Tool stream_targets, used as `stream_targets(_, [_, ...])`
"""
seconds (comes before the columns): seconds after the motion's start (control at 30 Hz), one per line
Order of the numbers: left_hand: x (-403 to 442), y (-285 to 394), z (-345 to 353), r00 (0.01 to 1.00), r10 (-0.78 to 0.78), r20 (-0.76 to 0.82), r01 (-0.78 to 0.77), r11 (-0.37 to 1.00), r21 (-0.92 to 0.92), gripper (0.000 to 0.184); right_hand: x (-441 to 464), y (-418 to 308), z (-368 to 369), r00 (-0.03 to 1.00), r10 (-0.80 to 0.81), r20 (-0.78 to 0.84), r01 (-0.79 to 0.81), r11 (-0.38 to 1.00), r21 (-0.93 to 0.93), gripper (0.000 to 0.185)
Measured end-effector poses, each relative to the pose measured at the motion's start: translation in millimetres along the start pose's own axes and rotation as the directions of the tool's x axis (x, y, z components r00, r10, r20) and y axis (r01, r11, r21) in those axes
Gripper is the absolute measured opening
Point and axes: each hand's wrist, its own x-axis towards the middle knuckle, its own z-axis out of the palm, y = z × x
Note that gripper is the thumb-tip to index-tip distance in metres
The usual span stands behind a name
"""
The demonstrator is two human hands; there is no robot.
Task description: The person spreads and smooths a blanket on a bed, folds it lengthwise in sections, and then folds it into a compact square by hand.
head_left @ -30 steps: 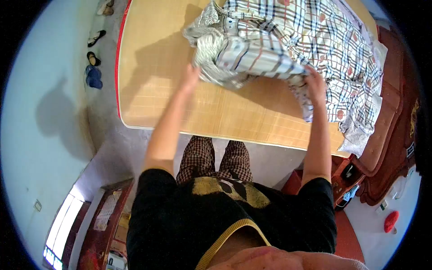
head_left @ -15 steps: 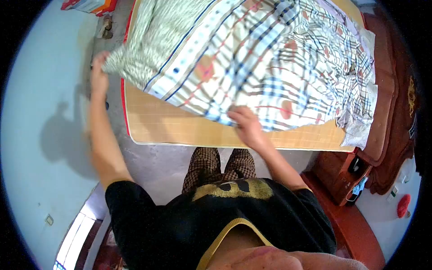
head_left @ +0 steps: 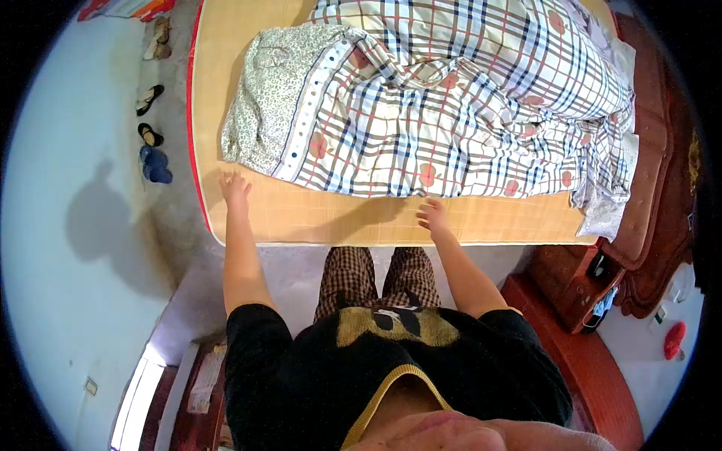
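A plaid quilt [head_left: 391, 143] with red apple prints and a green-patterned end lies rumpled across the bed mat [head_left: 301, 218]. My left hand [head_left: 235, 188] is over the mat just below the quilt's green corner, fingers apart and holding nothing. Close under the quilt's near edge, my right hand [head_left: 432, 216] has its fingers spread, also holding nothing. Part of the quilt is folded over on itself toward the far side.
A brown headboard [head_left: 647, 165] stands at the bed's right end, with a wooden bedside cabinet [head_left: 564, 286] near it. Several shoes [head_left: 154, 161] line the floor by the left wall [head_left: 75, 225]. A patterned pillow edge [head_left: 605, 218] shows at the right.
Both hands have let go of the quilt. Its green end has dropped onto the mat, shifted right and away from the bed's left edge. My left hand has come nearer and rightward.
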Motion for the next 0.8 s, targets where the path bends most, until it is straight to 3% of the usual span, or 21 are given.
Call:
stream_targets(0.03, [7.5, 9.0, 13.4, 1.000, -0.009, 0.030, 0.011, 0.997, -0.076, 0.064, 14.9, 1.3, -13.3, 1.000, -0.006, -0.003, 0.006, 1.000, 0.004, 0.036])
stream_targets(0.1, [31.5, 19.6, 37.3, 0.998, -0.010, 0.068, 0.021, 0.988, -0.151, 0.068, 53.7, 14.2, -36.6, 0.987, 0.079, -0.141, -0.006, 0.891, 0.455, 0.038])
stream_targets(0.17, [53.8, 25.3, 55.8, 0.955, -0.111, 0.274, 0.156, 0.977, -0.147, 0.076, 83.5, 7.7, -44.0, 0.988, 0.058, -0.144, 0.030, 0.839, 0.543, 0.037])
stream_targets(0.2, [55.6, 23.9, 63.3, 0.954, -0.112, 0.278, 0.156, 0.977, -0.143, 0.076, 97.1, 4.9, -43.7, 0.988, 0.046, -0.146, 0.056, 0.780, 0.623, 0.036])
stream_targets(0.23, [46.4, 30.0, 79.4, 0.970, 0.057, 0.237, -0.012, 0.982, -0.189, 0.075, 98.7, -9.5, -33.8, 0.984, 0.041, -0.175, 0.079, 0.774, 0.629, 0.031])
stream_targets(0.27, [29.4, 37.8, 91.4, 0.957, 0.225, 0.183, -0.182, 0.957, -0.227, 0.074, 97.2, -15.5, -34.4, 0.982, -0.073, -0.175, 0.157, 0.831, 0.533, 0.023])
stream_targets(0.3, [9.3, 44.3, 98.6, 0.974, 0.225, -0.008, -0.219, 0.936, -0.276, 0.066, 99.1, -19.1, -34.9, 0.956, -0.098, -0.278, 0.215, 0.877, 0.430, 0.021])
stream_targets(0.33, [27.5, 23.2, 66.5, 0.960, 0.280, 0.008, -0.268, 0.925, -0.270, 0.061, 95.4, -14.8, -35.5, 0.920, -0.122, -0.373, 0.250, 0.914, 0.318, 0.020])
stream_targets(0.37, [41.2, 10.2, 32.1, 0.941, 0.339, 0.023, -0.321, 0.909, -0.267, 0.057, 86.3, 3.8, -46.0, 0.926, -0.108, -0.362, 0.245, 0.902, 0.356, 0.018])
stream_targets(0.4, [22.5, 0.0, 15.5, 0.966, 0.254, -0.043, -0.258, 0.945, -0.199, 0.055, 85.3, 20.2, -60.3, 0.929, -0.125, -0.349, 0.264, 0.883, 0.388, 0.017])
stream_targets(0.43, [-1.7, -14.1, -7.2, 0.979, 0.169, -0.111, -0.183, 0.974, -0.132, 0.054, 68.4, 22.8, -69.6, 0.922, -0.078, -0.379, 0.183, 0.951, 0.249, 0.018])
stream_targets(0.47, [-14.6, -39.3, -33.0, 0.985, 0.170, -0.029, -0.172, 0.983, -0.065, 0.053, 45.2, 34.2, -80.2, 0.906, -0.022, -0.422, 0.074, 0.991, 0.108, 0.018])
stream_targets(0.53, [-41.2, -73.6, -63.3, 0.978, 0.202, -0.049, -0.175, 0.927, 0.330, 0.056, 22.2, 54.6, -104.1, 0.932, 0.045, -0.359, -0.077, 0.994, -0.074, 0.021])
stream_targets(0.57, [-49.0, -70.3, -69.6, 0.977, 0.206, -0.047, -0.179, 0.925, 0.336, 0.056, 25.9, 54.6, -120.1, 0.933, 0.050, -0.357, -0.079, 0.995, -0.068, 0.021])
stream_targets(0.63, [-54.4, -32.2, -62.0, 0.992, 0.056, 0.116, -0.087, 0.956, 0.281, 0.056, 42.9, 44.9, -144.6, 0.950, 0.274, -0.150, -0.313, 0.818, -0.483, 0.018])
stream_targets(0.67, [-46.3, -24.9, -58.8, 0.992, 0.049, 0.118, -0.081, 0.955, 0.285, 0.056, 41.7, 29.2, -139.2, 0.947, 0.281, -0.156, -0.321, 0.815, -0.482, 0.018])
stream_targets(0.7, [-36.4, -23.0, -57.1, 0.949, 0.315, 0.020, -0.242, 0.686, 0.686, 0.056, 49.8, 11.0, -136.3, 0.992, 0.088, -0.091, -0.126, 0.773, -0.622, 0.021])
stream_targets(0.73, [-25.7, -22.3, -49.6, 0.820, 0.569, 0.059, -0.237, 0.244, 0.940, 0.056, 58.6, -18.0, -126.9, 0.995, -0.095, 0.004, 0.068, 0.677, -0.733, 0.026])
stream_targets(0.77, [-35.4, 7.5, -24.7, 0.788, 0.600, 0.139, -0.446, 0.401, 0.800, 0.053, 67.3, -50.4, -114.6, 0.957, -0.260, 0.126, 0.251, 0.533, -0.808, 0.033])
stream_targets(0.8, [-35.7, 23.9, 1.2, 0.703, 0.675, 0.223, -0.559, 0.330, 0.761, 0.050, 70.8, -84.9, -98.5, 0.880, -0.394, 0.268, 0.413, 0.350, -0.841, 0.041])
